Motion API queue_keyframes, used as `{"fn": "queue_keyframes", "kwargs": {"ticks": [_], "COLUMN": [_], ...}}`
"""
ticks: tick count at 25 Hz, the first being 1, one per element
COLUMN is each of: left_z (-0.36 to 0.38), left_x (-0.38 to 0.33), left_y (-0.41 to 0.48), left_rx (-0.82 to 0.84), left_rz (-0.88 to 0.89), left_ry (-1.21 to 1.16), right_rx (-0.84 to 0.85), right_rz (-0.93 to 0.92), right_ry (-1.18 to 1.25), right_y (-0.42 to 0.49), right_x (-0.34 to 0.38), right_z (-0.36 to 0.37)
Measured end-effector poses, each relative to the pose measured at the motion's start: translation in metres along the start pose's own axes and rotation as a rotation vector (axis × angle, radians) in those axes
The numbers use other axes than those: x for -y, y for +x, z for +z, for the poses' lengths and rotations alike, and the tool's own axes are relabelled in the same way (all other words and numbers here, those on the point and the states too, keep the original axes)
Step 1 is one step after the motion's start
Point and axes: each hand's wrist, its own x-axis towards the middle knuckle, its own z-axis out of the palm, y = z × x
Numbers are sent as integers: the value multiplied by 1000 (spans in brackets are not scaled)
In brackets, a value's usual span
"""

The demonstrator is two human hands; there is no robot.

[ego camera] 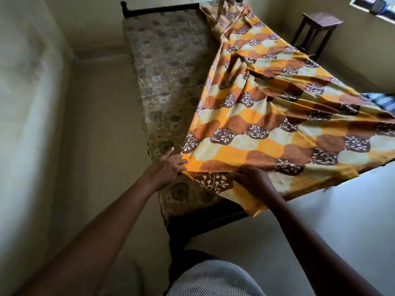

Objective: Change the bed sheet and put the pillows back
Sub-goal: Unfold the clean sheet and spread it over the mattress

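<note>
Fingers of the left hand (168, 165) are pinching the near corner of the orange sheet (256, 116), lying rumpled across the right half of the mattress (168, 67), while the right hand (254, 180) is gripping its near edge with curled fingers.

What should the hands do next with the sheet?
Probably pull the near corner of the sheet to the left. The left hand and right hand both hold its near edge, yet it covers only the right side of the mattress, whose left half lies bare.
</note>
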Motion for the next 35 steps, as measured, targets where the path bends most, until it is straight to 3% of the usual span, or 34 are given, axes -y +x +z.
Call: {"fn": "queue_keyframes", "kwargs": {"ticks": [5,8,10,13,18,21,23,26,31,35], "left_z": [31,39,39,57,93,91,79,77,87,103], "left_x": [65,93,113,152,203,214,210,198,219,259], "left_y": [4,10,17,42,109,139,143,143,137,100], "left_rx": [100,240,135,-84,6,95,267,250,344,416], "left_rz": [130,17,19,248,647,765,689,672,1113,1274], "left_ry": [-70,-170,-286,-273,-414,-595,-699,-731,-617,-497], "right_rx": [15,37,18,130,183,20,-207,-436,-429,-306], "right_rz": [215,230,253,266,555,792,928,1021,1142,1207], "right_ry": [132,35,35,29,-97,-56,46,126,46,-80], "right_y": [56,84,103,133,144,126,109,86,57,43], "right_x": [44,69,75,73,74,99,121,156,203,229], "right_z": [49,59,60,63,84,113,133,154,200,250]}}
